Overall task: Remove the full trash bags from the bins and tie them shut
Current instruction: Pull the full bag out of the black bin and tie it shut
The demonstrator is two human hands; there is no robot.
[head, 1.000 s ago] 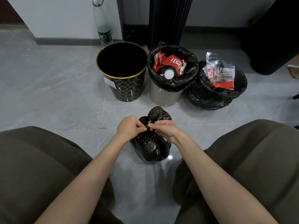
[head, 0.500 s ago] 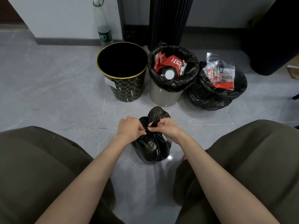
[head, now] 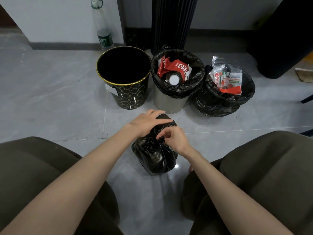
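Observation:
A small full black trash bag (head: 155, 156) stands on the floor between my knees. My left hand (head: 147, 123) lies over the bag's loose top flap, fingers wrapped around it. My right hand (head: 174, 138) pinches the gathered neck just below. Behind them a black bin with gold pattern (head: 124, 78) has no bag in it. A grey bin (head: 169, 102) holds a black liner (head: 193, 80) with red wrappers and a bottle. Further right a third bin is wrapped in a black liner (head: 218, 102) with plastic packets on top.
A clear plastic bottle (head: 104, 34) stands against the wall behind the bins. A dark ribbed column (head: 174, 22) rises behind the grey bin, and a large black object (head: 284, 39) fills the right back corner. My knees in dark trousers frame both sides.
My left hand has moved up and forward over the bag's top flap, while my right hand has dropped slightly and holds the neck. The bag has leaned a little toward me.

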